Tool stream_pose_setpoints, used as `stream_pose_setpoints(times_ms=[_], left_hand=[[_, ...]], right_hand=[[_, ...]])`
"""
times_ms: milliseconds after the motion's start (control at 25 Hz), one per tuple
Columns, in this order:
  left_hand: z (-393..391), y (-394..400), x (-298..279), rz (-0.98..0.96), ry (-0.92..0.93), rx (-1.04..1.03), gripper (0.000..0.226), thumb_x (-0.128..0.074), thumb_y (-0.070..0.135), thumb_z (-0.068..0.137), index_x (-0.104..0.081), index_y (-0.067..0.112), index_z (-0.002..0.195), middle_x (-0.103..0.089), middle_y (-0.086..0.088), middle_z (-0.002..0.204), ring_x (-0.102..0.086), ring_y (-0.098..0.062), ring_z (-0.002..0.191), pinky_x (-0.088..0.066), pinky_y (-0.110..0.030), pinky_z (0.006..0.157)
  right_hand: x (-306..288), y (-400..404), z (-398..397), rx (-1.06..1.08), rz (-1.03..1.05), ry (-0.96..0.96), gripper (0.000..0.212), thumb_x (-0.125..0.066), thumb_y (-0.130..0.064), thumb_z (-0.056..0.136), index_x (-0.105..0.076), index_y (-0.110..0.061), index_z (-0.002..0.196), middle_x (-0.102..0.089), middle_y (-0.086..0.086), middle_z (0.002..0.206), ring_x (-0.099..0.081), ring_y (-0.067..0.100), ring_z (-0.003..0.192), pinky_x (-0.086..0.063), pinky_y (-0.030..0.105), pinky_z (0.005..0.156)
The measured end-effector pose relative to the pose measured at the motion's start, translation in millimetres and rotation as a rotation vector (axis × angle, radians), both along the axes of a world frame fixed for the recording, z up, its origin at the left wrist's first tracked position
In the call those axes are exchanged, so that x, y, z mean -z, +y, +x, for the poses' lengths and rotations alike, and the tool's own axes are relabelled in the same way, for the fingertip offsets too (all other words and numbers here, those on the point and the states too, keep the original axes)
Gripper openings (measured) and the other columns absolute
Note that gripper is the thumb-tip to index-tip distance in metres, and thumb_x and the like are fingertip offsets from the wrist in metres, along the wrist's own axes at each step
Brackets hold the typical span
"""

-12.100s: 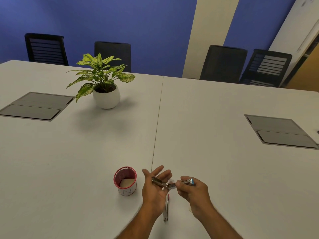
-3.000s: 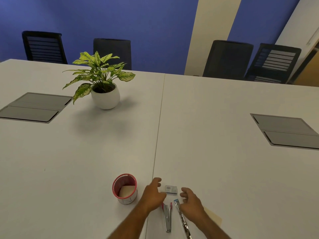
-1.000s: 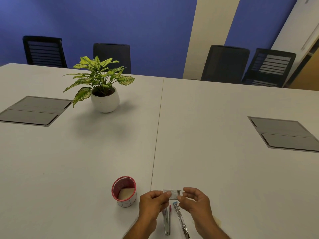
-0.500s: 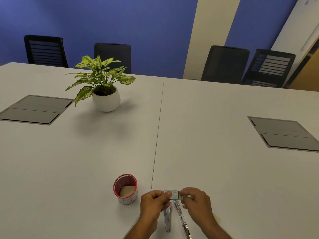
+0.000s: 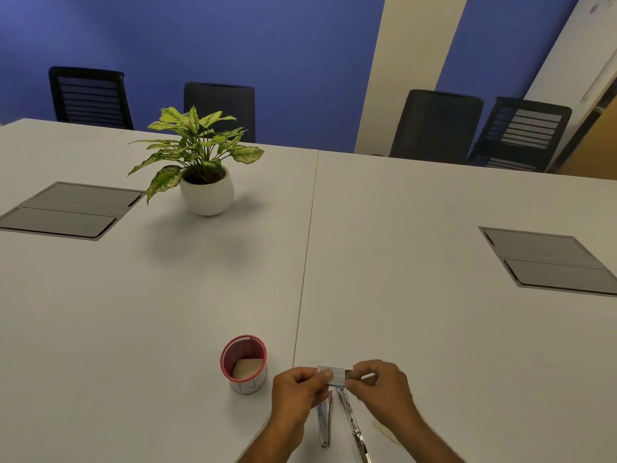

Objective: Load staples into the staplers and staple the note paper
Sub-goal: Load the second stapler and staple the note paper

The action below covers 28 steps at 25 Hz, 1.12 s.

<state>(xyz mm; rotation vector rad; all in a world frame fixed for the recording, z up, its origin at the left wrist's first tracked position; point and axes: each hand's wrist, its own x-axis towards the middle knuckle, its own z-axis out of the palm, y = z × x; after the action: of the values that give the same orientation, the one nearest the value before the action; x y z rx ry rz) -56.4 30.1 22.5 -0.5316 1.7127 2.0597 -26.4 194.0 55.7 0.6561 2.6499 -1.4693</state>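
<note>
Left hand [image 5: 297,392]: gripping the left end of the staple box [image 5: 335,376], thumb lying on its top, fingers curled under; hovering above the table [image 5: 434,329]
Right hand [image 5: 380,384]: pinching the right end of the same box, fingers bent round it; facing the left hand across the box
Staple box: sitting between the two hands, held off the table, roughly level; what is inside cannot be told
Staplers: one [image 5: 324,421] lying flat just below the left hand's knuckles; another [image 5: 352,426], opened out long, lying just under the right hand, running toward the person
Note paper [image 5: 384,431]: pale corner showing beside the right wrist
Cup [image 5: 243,364]: red-rimmed, standing just left of the left hand
Plant [image 5: 200,162]: standing well beyond both hands
</note>
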Motion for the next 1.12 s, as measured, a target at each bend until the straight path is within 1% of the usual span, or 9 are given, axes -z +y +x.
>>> stream_pose_setpoints(times_ms=[160, 280, 360, 440, 520, 680, 840, 1000, 1120], left_hand=[[-2.5, 0.4, 0.9, 0.001, 0.005, -0.014, 0.007, -0.083, 0.01, 0.077, -0.08, 0.004, 0.078, -0.078, -0.013, 0.077, -0.073, -0.021, 0.07, -0.059, -0.026, 0.065], [-4.8, -0.3, 1.2, -0.004, 0.007, -0.033, 0.007, -0.084, 0.009, 0.076, -0.079, 0.004, 0.076, -0.076, -0.014, 0.074, -0.071, -0.021, 0.067, -0.06, -0.027, 0.064], [-6.3, -1.8, 2.6, -0.017, 0.002, -0.052, 0.009, -0.085, 0.009, 0.075, -0.078, 0.003, 0.075, -0.075, -0.013, 0.072, -0.069, -0.021, 0.064, -0.06, -0.028, 0.064], [-7.4, -3.6, 5.3, -0.04, -0.017, -0.076, 0.015, -0.085, 0.01, 0.074, -0.076, 0.001, 0.081, -0.076, -0.014, 0.075, -0.071, -0.024, 0.067, -0.062, -0.031, 0.066], [-8.1, -5.6, 8.0, -0.044, -0.041, -0.119, 0.024, -0.087, 0.008, 0.072, -0.071, 0.001, 0.088, -0.076, -0.016, 0.081, -0.074, -0.029, 0.074, -0.063, -0.034, 0.066], [-8.2, -8.1, 12.5, -0.034, -0.046, -0.165, 0.035, -0.087, 0.007, 0.071, -0.063, 0.005, 0.097, -0.075, -0.018, 0.085, -0.075, -0.032, 0.078, -0.062, -0.035, 0.066], [-8.8, -7.1, 16.4, -0.045, -0.049, -0.15, 0.036, -0.087, 0.007, 0.07, -0.065, 0.004, 0.098, -0.075, -0.019, 0.085, -0.075, -0.032, 0.078, -0.063, -0.037, 0.069], [-10.1, -4.9, 17.8, -0.058, -0.06, -0.142, 0.036, -0.087, 0.007, 0.071, -0.064, 0.004, 0.098, -0.075, -0.018, 0.085, -0.074, -0.031, 0.076, -0.064, -0.041, 0.073], [-10.6, -2.9, 18.5, -0.067, -0.065, -0.137, 0.036, -0.087, 0.007, 0.071, -0.064, 0.005, 0.098, -0.075, -0.019, 0.088, -0.074, -0.03, 0.076, -0.064, -0.04, 0.072]], right_hand=[[-1.3, 3.6, -1.3, 0.024, -0.079, -0.038, 0.012, -0.086, -0.015, 0.068, -0.074, -0.017, 0.067, -0.077, -0.002, 0.067, -0.068, 0.007, 0.053, -0.053, 0.021, 0.056], [-1.1, 4.7, -3.0, 0.087, -0.179, -0.004, 0.011, -0.086, -0.014, 0.071, -0.075, -0.012, 0.07, -0.077, 0.002, 0.073, -0.072, 0.016, 0.064, -0.06, 0.03, 0.062], [1.9, 8.9, -4.9, 0.17, -0.309, 0.036, 0.009, -0.084, -0.008, 0.073, -0.075, -0.007, 0.072, -0.076, 0.007, 0.075, -0.071, 0.018, 0.069, -0.06, 0.031, 0.062], [7.2, 16.3, -6.0, 0.256, -0.434, 0.046, 0.01, -0.082, -0.002, 0.075, -0.073, 0.0, 0.076, -0.074, 0.013, 0.073, -0.071, 0.02, 0.066, -0.059, 0.03, 0.061], [15.1, 24.1, -4.7, 0.304, -0.488, 0.022, 0.011, -0.081, 0.001, 0.075, -0.072, 0.003, 0.079, -0.073, 0.016, 0.07, -0.071, 0.026, 0.064, -0.061, 0.033, 0.06], [37.9, 33.1, 1.9, 0.259, -0.331, -0.079, 0.008, -0.079, 0.004, 0.074, -0.075, -0.003, 0.074, -0.074, 0.016, 0.068, -0.071, 0.023, 0.06, -0.061, 0.034, 0.061], [58.6, 34.7, 4.2, 0.164, -0.101, -0.205, 0.019, -0.074, 0.006, 0.072, -0.074, -0.011, 0.062, -0.073, 0.007, 0.057, -0.066, 0.017, 0.048, -0.063, 0.034, 0.059], [67.9, 30.9, -0.5, 0.048, 0.083, -0.289, 0.014, -0.077, -0.008, 0.069, -0.074, -0.02, 0.062, -0.075, -0.001, 0.064, -0.073, 0.021, 0.064, -0.061, 0.032, 0.072], [71.8, 29.2, -1.8, 0.009, 0.121, -0.321, 0.019, -0.081, -0.014, 0.067, -0.07, -0.027, 0.058, -0.074, -0.005, 0.066, -0.073, 0.018, 0.07, -0.059, 0.028, 0.075]])
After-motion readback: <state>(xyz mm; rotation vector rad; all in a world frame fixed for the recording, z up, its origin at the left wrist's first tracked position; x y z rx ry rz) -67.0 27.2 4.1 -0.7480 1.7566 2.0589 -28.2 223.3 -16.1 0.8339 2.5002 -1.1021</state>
